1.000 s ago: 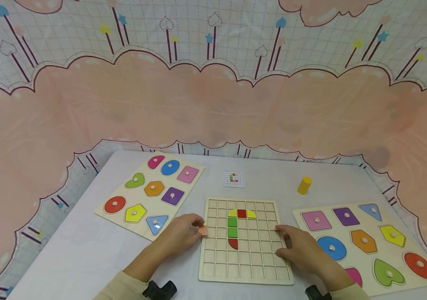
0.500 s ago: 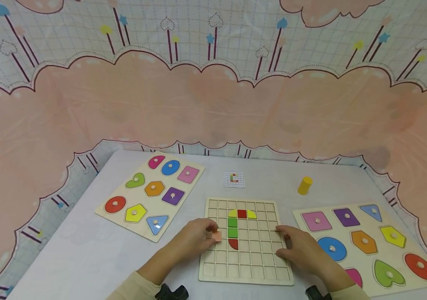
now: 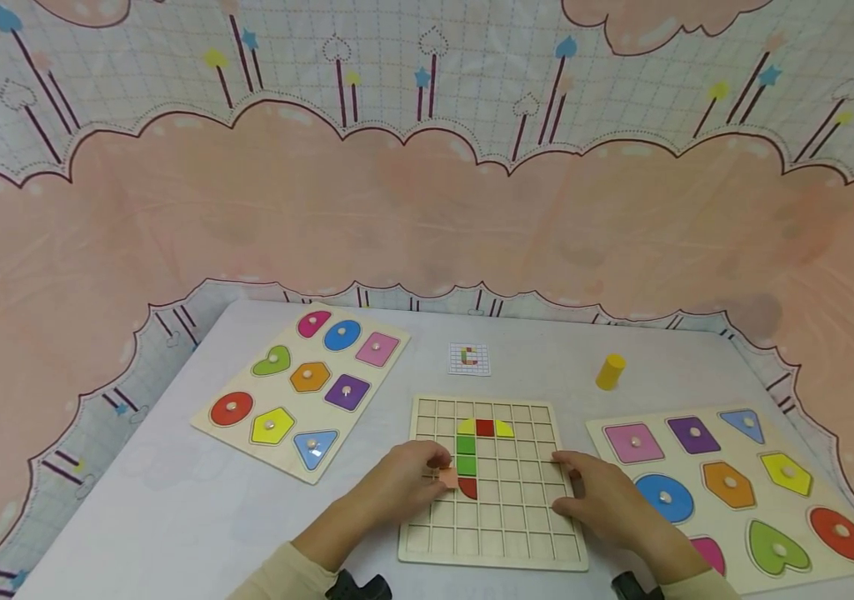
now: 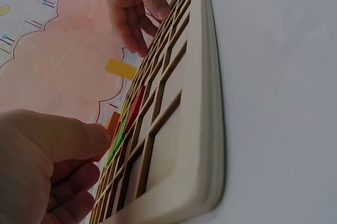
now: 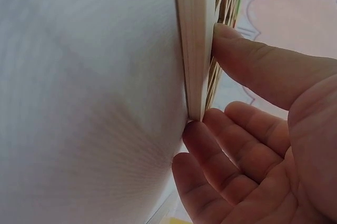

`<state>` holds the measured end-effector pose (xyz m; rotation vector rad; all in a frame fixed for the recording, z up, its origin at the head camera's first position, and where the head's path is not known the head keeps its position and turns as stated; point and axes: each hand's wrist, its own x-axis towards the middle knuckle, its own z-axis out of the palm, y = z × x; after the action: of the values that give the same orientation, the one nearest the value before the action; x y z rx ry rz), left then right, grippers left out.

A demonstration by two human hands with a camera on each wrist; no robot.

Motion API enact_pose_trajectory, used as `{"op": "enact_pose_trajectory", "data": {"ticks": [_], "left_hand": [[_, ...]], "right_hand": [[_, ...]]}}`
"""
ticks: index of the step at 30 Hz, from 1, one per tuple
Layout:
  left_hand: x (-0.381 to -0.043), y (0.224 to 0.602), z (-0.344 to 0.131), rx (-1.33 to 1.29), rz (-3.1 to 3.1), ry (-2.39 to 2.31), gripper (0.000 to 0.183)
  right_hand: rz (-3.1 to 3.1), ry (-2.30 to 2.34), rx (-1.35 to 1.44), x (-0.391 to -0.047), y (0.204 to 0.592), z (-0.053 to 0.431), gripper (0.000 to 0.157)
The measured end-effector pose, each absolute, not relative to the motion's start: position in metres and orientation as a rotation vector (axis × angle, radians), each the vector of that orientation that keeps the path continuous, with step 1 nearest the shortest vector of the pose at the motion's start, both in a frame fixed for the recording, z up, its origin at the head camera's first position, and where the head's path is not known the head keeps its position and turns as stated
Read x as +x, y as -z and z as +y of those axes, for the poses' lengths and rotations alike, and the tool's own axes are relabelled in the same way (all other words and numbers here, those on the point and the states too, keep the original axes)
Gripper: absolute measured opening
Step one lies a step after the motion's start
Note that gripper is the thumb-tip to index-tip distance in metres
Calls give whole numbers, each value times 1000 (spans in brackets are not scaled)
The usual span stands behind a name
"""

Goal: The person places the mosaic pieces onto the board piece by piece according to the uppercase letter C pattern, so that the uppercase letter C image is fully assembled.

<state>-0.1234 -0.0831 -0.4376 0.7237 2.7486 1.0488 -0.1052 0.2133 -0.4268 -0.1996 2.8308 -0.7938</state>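
Note:
My left hand (image 3: 402, 479) pinches a small salmon-orange square tile (image 3: 448, 478) between thumb and fingers, low over the left half of a wooden grid board (image 3: 516, 546). The tile overlaps the squares just left of a red quarter-round piece (image 3: 467, 488). Above that piece, two green squares (image 3: 466, 455) run up to a top row with a red square (image 3: 484, 427) between two yellow quarter-rounds (image 3: 504, 428). My right hand (image 3: 606, 496) rests on the board's right edge. In the right wrist view its thumb (image 5: 253, 63) lies on the rim and its loosely bent fingertips meet the side.
A small card (image 3: 469, 359) with a coloured C-like pattern lies behind the grid board. A yellow cylinder (image 3: 610, 372) stands back right. One knobbed shape puzzle (image 3: 280, 397) lies to the left, another (image 3: 790, 512) to the right, partly under my right forearm.
My left hand has carried the salmon-orange tile rightward from the grid board's left edge to beside the red quarter-round. The right hand and the board have stayed put.

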Motion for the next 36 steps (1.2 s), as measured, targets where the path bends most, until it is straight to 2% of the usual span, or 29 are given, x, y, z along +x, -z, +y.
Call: {"op": "enact_pose_trajectory", "data": {"ticks": [21,36], "left_hand": [[-123,439,-56,734,2692,-1011,21],[-125,443,-47,835,2732,-976,19]], "right_hand": [[2825,793,-192,-105,427,213,63],[2823,788,-193,-106,427,212,63]]}}
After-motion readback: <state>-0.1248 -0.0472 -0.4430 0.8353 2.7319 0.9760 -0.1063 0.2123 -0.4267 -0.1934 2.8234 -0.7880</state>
